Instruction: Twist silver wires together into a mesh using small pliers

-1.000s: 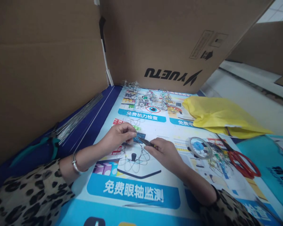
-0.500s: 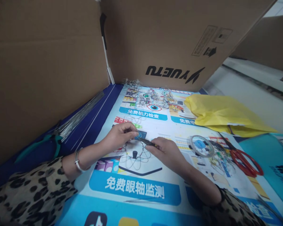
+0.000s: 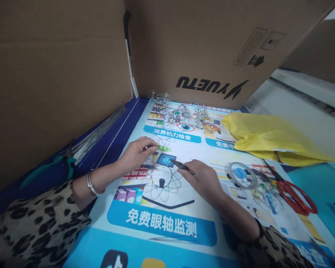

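My right hand (image 3: 205, 180) grips a pair of dark narrow-nosed pliers (image 3: 181, 165), its jaws pointing up and left. My left hand (image 3: 138, 152) is closed in a pinch, up and left of the plier tip and apart from it. Whatever thin thing those fingers hold is too small to make out. Below and between the hands lies a flower-shaped loop of thin wire (image 3: 167, 189), with rounded petals around a ring. Further up, fainter wire loops (image 3: 164, 140) lie beside the left fingertips.
Tangled wire pieces (image 3: 185, 111) lie at the back by the cardboard wall (image 3: 212, 44). Straight wires (image 3: 96, 136) and teal-handled pliers (image 3: 68, 167) lie left. To the right are a tape roll (image 3: 241, 175), red-handled scissors (image 3: 296, 197) and a yellow bag (image 3: 268, 136).
My left hand has drawn up and left, away from the plier tip, leaving a gap between them. My right hand with the pliers stays nearly in place. The view has shifted slightly.
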`<action>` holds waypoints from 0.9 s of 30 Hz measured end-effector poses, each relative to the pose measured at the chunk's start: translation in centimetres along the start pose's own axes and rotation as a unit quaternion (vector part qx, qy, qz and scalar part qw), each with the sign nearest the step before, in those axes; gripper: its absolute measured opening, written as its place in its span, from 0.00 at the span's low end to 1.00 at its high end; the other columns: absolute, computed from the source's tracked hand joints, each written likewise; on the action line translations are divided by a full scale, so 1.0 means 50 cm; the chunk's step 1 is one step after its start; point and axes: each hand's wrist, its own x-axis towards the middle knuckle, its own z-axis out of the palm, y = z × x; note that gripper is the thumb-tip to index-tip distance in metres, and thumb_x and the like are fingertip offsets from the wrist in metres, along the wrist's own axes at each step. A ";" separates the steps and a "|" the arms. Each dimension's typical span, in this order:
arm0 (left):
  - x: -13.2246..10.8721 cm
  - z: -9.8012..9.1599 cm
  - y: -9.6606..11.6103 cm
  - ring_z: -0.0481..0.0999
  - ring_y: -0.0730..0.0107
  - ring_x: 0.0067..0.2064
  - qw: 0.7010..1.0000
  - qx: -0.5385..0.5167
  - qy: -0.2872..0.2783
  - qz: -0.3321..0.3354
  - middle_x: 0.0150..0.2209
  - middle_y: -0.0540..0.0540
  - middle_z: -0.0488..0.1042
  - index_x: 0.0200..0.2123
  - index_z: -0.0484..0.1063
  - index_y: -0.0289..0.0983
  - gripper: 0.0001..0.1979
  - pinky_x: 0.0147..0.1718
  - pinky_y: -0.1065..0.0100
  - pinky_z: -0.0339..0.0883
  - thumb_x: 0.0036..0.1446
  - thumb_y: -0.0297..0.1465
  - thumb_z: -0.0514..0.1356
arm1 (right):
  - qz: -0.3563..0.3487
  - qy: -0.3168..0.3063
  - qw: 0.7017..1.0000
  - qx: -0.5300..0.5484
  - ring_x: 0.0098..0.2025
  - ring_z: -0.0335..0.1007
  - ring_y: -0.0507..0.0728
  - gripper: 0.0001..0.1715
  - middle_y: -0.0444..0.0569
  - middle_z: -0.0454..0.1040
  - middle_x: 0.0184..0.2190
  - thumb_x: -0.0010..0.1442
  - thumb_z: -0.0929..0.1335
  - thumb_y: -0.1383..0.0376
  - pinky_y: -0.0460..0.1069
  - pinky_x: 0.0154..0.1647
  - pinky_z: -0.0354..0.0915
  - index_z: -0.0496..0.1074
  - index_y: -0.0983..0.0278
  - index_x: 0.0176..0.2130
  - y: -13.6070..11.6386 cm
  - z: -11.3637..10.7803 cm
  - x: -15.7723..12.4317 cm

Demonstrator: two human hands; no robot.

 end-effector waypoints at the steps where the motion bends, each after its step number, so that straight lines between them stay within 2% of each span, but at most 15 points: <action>1: 0.002 -0.002 -0.009 0.71 0.67 0.39 1.000 0.021 -0.001 0.003 0.36 0.46 0.73 0.33 0.72 0.36 0.09 0.40 0.67 0.64 0.56 0.33 0.55 | -0.008 0.007 1.000 -0.007 0.32 0.65 0.53 0.19 0.45 0.70 0.27 0.60 0.60 0.52 0.46 0.31 0.54 0.69 0.62 0.29 0.003 0.003 0.000; 5: 0.006 -0.001 -0.035 0.70 0.65 0.43 0.994 0.091 -0.035 0.057 0.37 0.45 0.73 0.31 0.73 0.36 0.10 0.45 0.62 0.62 0.57 0.32 0.54 | -0.026 0.038 0.999 -0.028 0.32 0.65 0.53 0.19 0.46 0.70 0.27 0.60 0.60 0.52 0.46 0.31 0.55 0.70 0.62 0.31 0.012 0.012 -0.002; 8: 0.004 0.003 -0.037 0.69 0.64 0.46 0.986 0.130 -0.066 0.086 0.40 0.46 0.73 0.29 0.73 0.36 0.11 0.48 0.60 0.59 0.58 0.32 0.53 | -0.036 0.056 0.997 -0.028 0.32 0.65 0.53 0.19 0.46 0.70 0.27 0.60 0.60 0.52 0.46 0.31 0.56 0.71 0.62 0.31 0.017 0.017 -0.002; 14: -0.003 0.002 -0.019 0.64 0.60 0.52 0.977 0.170 -0.118 0.041 0.48 0.46 0.70 0.27 0.73 0.37 0.11 0.49 0.57 0.56 0.57 0.33 0.54 | -0.059 0.063 0.996 -0.031 0.32 0.64 0.52 0.19 0.46 0.69 0.26 0.61 0.60 0.53 0.45 0.31 0.55 0.70 0.62 0.30 0.019 0.020 -0.004; 18: -0.003 0.003 -0.018 0.65 0.60 0.52 0.979 0.156 -0.121 0.044 0.47 0.47 0.71 0.25 0.72 0.37 0.09 0.50 0.57 0.55 0.55 0.31 0.56 | -0.077 0.077 0.993 -0.051 0.32 0.63 0.52 0.19 0.46 0.69 0.26 0.61 0.60 0.53 0.46 0.32 0.54 0.69 0.63 0.29 0.017 0.022 -0.006; 22: -0.003 0.007 -0.018 0.70 0.66 0.45 0.983 0.097 -0.132 0.077 0.40 0.47 0.74 0.25 0.69 0.36 0.08 0.46 0.62 0.60 0.56 0.29 0.55 | -0.116 0.103 0.982 -0.105 0.31 0.62 0.53 0.19 0.46 0.68 0.25 0.61 0.60 0.54 0.47 0.31 0.53 0.68 0.63 0.28 0.010 0.021 -0.009; 27: -0.004 0.007 -0.009 0.72 0.68 0.43 0.986 0.061 -0.136 0.069 0.38 0.48 0.75 0.24 0.68 0.36 0.09 0.45 0.64 0.61 0.55 0.28 0.55 | -0.145 0.124 0.967 -0.167 0.30 0.59 0.54 0.18 0.46 0.67 0.23 0.61 0.61 0.54 0.49 0.30 0.49 0.67 0.62 0.26 0.002 0.015 -0.007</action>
